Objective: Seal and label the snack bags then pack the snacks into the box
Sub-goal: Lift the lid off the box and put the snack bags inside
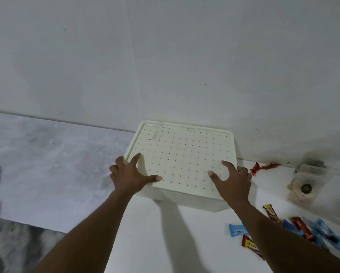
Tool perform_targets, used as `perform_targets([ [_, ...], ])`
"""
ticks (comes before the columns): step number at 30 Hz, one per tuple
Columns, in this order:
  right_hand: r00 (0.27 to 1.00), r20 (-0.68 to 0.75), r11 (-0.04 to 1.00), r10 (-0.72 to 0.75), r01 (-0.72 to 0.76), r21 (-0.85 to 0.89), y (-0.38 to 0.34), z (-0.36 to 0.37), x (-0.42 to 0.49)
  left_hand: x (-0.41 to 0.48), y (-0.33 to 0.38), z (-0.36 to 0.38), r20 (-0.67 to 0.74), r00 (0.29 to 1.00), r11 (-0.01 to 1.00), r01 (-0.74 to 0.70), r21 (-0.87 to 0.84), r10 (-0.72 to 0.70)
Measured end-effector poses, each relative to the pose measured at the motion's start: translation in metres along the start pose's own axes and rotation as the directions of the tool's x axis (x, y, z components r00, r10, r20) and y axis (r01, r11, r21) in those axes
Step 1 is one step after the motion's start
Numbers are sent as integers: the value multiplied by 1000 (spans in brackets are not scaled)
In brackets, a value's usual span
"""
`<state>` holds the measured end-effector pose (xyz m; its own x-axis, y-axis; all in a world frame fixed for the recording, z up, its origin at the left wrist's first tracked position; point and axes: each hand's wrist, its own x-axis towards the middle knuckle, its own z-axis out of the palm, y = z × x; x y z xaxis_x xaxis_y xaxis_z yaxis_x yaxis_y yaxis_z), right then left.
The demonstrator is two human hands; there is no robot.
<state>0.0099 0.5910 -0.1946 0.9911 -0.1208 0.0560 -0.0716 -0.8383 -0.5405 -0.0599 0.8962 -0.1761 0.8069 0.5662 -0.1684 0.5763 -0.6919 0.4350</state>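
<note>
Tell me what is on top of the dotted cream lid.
Only the two hands: left hand and right hand grip the cream lid at its near corners, thumbs on top. Whatever lies beneath it is covered.

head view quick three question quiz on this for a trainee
1. True or false: the left hand and the right hand both grip the perforated tray.
2. The wrapped snack bars lie: A) on the tray, B) on the white table right of the tray, C) in the left hand.
3. Fill in: the clear container stands to the ___ of the tray.
Key: 1 true; 2 B; 3 right.
</note>
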Motion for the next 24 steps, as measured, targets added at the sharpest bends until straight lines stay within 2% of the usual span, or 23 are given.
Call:
perform_targets([
  [12, 991, -92, 988, -93, 104, 116, -7, -35, -20, -42, 3, -40, -119, 992, 997, -48, -56, 41],
  [18, 985, -98, 976, -141, 155, 155, 7, -61, -62, -107, -9, -55, -176, 984, 996, -42, -73, 29],
  [24, 984, -36, 965, -177, 180, 189, 37, -78, -123, -195, -36, -50, -220, 975, 997, 5, -82, -23],
])
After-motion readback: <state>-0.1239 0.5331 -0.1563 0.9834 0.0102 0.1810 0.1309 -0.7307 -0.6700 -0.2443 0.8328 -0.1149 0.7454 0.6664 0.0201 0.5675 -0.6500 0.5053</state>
